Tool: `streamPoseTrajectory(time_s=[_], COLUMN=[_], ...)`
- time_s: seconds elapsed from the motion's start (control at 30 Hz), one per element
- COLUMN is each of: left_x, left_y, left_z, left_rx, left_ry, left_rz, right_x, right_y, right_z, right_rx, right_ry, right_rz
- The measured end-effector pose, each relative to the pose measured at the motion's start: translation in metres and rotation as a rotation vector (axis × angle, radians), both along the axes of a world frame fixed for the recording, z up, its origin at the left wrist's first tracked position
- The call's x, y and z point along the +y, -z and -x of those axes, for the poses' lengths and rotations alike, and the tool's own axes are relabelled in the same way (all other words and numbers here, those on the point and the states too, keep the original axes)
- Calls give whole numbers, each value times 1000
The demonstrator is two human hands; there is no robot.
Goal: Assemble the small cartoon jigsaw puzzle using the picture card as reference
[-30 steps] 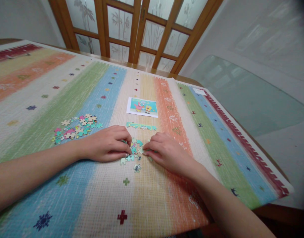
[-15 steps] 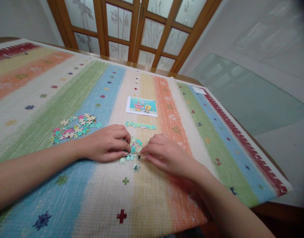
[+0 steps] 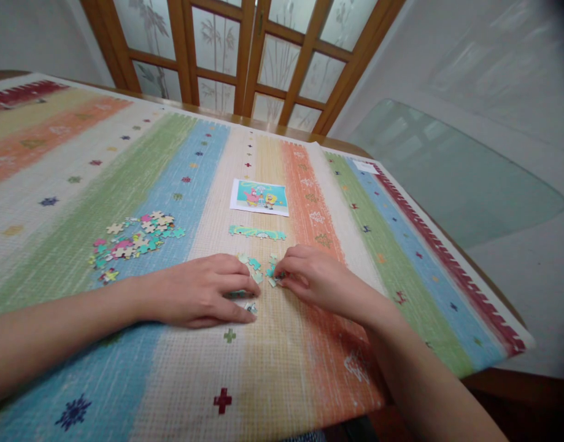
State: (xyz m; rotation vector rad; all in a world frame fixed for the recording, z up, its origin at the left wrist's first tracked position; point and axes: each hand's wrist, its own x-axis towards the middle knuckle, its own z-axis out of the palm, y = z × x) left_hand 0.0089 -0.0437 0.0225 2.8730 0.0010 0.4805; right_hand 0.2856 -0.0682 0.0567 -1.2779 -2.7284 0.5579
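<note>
My left hand (image 3: 212,291) lies low over the cloth, thumb and fingers apart. Between them a small puzzle piece (image 3: 251,307) shows on the table, touched by the thumb tip; other pieces are partly hidden under the fingers. Fingers bent together, my right hand (image 3: 309,273) grips a teal puzzle piece (image 3: 272,279) at its fingertips, low over the cloth. Several loose teal and pale pieces (image 3: 254,264) lie between the hands. Just beyond them is a joined strip of puzzle pieces (image 3: 258,233), yellow-green and teal.
A printed cartoon picture (image 3: 259,197) lies flat behind the strip. To the left is a heap of mixed puzzle pieces (image 3: 134,242). A striped tablecloth (image 3: 189,368) covers the table, and a white paper slip (image 3: 365,167) lies near its far right edge. Wood-framed glass doors (image 3: 245,61) stand behind.
My left hand has come nearer and its thumb has parted from the fingers. My right hand has moved slightly right and away from me, with pieces now beside its fingertips. The view has shifted slightly.
</note>
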Motion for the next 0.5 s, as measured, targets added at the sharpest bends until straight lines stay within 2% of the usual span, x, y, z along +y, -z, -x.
streamPoseTrajectory(time_s=[0.23,0.5], left_x=[8,17], left_y=[4,6], left_z=[4,7], left_rx=[-17,-123], left_ry=[-20,-127], left_rz=[-107,45], right_x=[7,11], right_y=[-2,8], right_z=[-12,-10], right_rx=[-40,-68], right_ry=[104,62], right_rz=[-77,-79])
